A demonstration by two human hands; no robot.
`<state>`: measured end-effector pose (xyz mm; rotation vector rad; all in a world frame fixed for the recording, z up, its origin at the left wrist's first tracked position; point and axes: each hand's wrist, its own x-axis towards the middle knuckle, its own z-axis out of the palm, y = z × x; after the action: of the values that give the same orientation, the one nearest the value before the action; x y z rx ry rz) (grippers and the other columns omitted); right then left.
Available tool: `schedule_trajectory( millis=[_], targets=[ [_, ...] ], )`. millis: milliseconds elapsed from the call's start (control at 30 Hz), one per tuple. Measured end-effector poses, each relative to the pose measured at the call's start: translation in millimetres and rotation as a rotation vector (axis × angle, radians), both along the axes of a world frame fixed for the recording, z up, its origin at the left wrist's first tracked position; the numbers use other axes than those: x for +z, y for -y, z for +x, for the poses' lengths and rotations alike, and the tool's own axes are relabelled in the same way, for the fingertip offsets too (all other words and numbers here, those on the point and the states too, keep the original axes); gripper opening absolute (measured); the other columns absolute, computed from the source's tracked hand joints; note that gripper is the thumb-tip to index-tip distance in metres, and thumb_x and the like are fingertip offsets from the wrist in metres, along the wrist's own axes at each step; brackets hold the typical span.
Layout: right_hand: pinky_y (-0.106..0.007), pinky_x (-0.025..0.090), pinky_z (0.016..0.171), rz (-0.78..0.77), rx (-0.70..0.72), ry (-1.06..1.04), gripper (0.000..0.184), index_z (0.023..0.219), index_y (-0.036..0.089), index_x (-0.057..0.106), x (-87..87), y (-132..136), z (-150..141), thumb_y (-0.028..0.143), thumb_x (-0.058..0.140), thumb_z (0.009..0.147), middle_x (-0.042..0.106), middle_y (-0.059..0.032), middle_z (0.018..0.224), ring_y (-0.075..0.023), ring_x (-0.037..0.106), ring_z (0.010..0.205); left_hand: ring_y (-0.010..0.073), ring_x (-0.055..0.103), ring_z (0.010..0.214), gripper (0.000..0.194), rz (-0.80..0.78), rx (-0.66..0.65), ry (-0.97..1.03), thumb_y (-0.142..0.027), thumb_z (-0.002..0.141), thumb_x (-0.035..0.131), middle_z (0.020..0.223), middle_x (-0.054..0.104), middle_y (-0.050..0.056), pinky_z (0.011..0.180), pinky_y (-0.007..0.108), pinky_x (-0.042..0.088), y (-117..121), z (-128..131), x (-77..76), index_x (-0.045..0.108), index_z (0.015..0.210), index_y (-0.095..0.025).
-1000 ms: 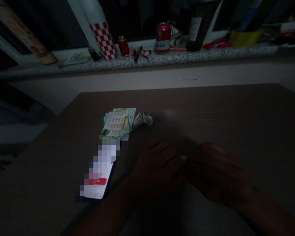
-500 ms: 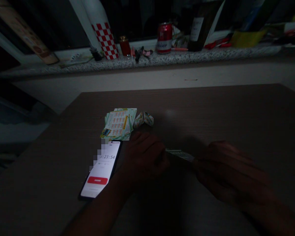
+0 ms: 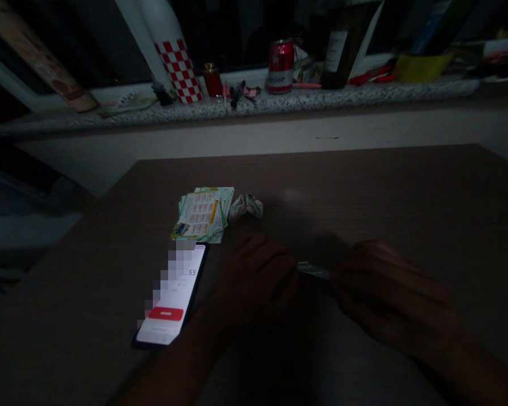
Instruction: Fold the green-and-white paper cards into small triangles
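Between my two hands is a narrow strip of printed paper (image 3: 314, 270), greenish and folded-looking, just above the dark table (image 3: 364, 186). My left hand (image 3: 265, 276) is closed on its left end, with the fingertips mostly in shadow. At the other end, my right hand (image 3: 389, 282) pinches the paper between thumb and fingers. Beyond my left hand lie a stack of printed paper tickets (image 3: 201, 214) and two small folded paper pieces (image 3: 254, 205) of similar print. A lit phone (image 3: 171, 304) rests beside my left forearm.
Along the granite windowsill (image 3: 237, 107) behind the table stand a red-and-white checkered bottle (image 3: 180, 70), a small red jar (image 3: 212, 80), a red can (image 3: 280, 66), a dark bottle (image 3: 336, 53) and a yellow container (image 3: 423, 66). The room is dim.
My left hand has shifted slightly right, closer to my right hand, so less of the paper strip shows between them. The view has moved a little.
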<state>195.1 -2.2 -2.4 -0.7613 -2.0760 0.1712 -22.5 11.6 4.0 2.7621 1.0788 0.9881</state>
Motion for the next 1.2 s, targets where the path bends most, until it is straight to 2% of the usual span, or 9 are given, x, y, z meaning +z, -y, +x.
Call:
schedule_trajectory(
  millis=[200,433,600,833,1033,1200],
  targets=[
    [-0.038,0.051,0.067,0.011,-0.049,0.039,0.024,0.092,0.022,0.062,-3.5,-2.0,1.1,0.009,0.068,0.073,0.066,-0.0035,0.080,-0.0203,0.063,0.074,0.0145,0.054,0.071,0.008,0.007,-0.055,-0.056,-0.017,0.085,0.056,0.076,0.065,0.002,0.067,0.031,0.041,-0.4,0.8,-4.1,0.061,0.079,-0.016],
    [-0.037,0.048,0.066,0.111,-0.025,0.148,0.019,0.081,0.020,0.058,-12.9,-1.6,-4.2,0.011,0.070,0.070,0.063,-0.0023,0.073,-0.0191,0.057,0.072,0.0137,0.049,0.062,0.018,0.034,-0.117,-0.071,-0.018,0.087,0.053,0.067,0.060,0.003,0.060,0.031,0.037,8.2,15.4,-8.7,0.060,0.070,-0.015],
    [-0.035,0.045,0.063,0.127,-0.046,0.174,0.018,0.079,0.020,0.058,-11.5,-1.3,-6.4,0.012,0.070,0.069,0.062,-0.0021,0.069,-0.0187,0.055,0.069,0.0133,0.049,0.063,0.019,0.032,-0.143,-0.061,-0.018,0.087,0.052,0.066,0.060,0.002,0.061,0.030,0.038,8.9,15.6,-9.1,0.058,0.068,-0.016],
    [-0.036,0.045,0.060,0.112,-0.120,0.106,0.020,0.076,0.020,0.058,-4.9,-3.6,1.8,0.009,0.071,0.066,0.061,-0.0028,0.067,-0.0186,0.056,0.064,0.0115,0.050,0.062,0.015,0.010,-0.166,-0.003,-0.016,0.084,0.055,0.067,0.061,0.001,0.061,0.029,0.039,8.0,13.5,-7.0,0.058,0.069,-0.016],
    [-0.036,0.045,0.059,0.095,-0.138,0.111,0.019,0.075,0.020,0.058,1.4,-8.1,8.6,0.006,0.068,0.067,0.059,-0.0021,0.063,-0.0191,0.057,0.063,0.0113,0.050,0.063,0.012,-0.006,-0.152,0.007,-0.013,0.082,0.056,0.068,0.062,0.000,0.063,0.028,0.040,8.3,9.3,-6.8,0.057,0.070,-0.016],
    [-0.036,0.045,0.059,0.083,-0.179,0.101,0.020,0.078,0.018,0.059,0.9,-12.0,17.0,0.005,0.069,0.066,0.060,-0.0042,0.069,-0.0188,0.057,0.064,0.0115,0.049,0.062,0.013,-0.006,-0.123,0.045,-0.011,0.078,0.059,0.065,0.060,0.000,0.061,0.027,0.039,6.7,4.1,-4.6,0.056,0.067,-0.016]
  ],
)
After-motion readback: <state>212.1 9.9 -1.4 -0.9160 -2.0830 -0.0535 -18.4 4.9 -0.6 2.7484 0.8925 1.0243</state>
